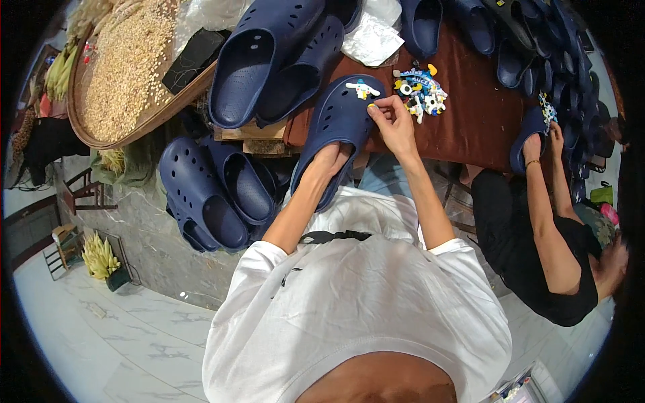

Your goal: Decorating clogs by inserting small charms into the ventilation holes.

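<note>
A navy clog [344, 111] with round holes lies toe-away at the edge of the brown-covered table in front of me. My left hand [329, 160] reaches into its foot opening and holds it from inside, so the fingers are hidden. A white, blue and yellow cartoon charm [362, 88] sits on top of the toe. Beside that, at the clog's right side, my right hand [396, 124] pinches a small yellow charm [371, 106] between thumb and forefinger. Just right of this hand a pile of colourful shoe charms [421, 92] lies on the table.
More navy clogs [201, 195] hang or stack at the left, with others behind and along the right. A round woven tray [101, 138] of pale kernels stands far left. White plastic wrapping [373, 33] lies at the back. To my right a co-worker's hands [533, 146] handle another clog.
</note>
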`<state>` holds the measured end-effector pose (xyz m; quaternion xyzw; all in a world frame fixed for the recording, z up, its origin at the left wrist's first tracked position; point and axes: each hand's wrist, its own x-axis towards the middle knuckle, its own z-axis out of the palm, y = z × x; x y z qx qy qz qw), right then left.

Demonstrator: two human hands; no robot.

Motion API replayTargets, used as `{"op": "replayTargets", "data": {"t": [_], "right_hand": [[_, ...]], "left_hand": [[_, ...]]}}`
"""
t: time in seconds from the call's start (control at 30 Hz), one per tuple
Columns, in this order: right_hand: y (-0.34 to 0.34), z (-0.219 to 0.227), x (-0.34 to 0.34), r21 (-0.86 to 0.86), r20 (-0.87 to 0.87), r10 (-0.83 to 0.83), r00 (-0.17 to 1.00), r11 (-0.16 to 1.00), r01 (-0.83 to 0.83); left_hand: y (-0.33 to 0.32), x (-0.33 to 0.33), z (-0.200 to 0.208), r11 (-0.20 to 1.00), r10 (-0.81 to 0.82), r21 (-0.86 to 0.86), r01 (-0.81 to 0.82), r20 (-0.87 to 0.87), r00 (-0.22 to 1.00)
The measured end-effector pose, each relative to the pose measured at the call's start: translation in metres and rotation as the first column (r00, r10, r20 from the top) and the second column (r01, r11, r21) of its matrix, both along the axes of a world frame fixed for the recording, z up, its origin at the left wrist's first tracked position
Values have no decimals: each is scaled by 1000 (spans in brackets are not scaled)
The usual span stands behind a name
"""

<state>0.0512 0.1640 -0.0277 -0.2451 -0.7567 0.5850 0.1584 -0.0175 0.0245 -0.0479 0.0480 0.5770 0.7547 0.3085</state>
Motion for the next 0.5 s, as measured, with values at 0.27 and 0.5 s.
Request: {"op": "replayTargets", "data": {"t": [0.27,0.5], "right_hand": [[24,10,-20,196,-89,17,996,981,1],[11,2,-26,529,-73,86,994,848,-34]], "left_hand": [[-6,-4,9,994,62,85,-68,75,995],[1,-4,15,981,107,143,-128,147,983]]}}
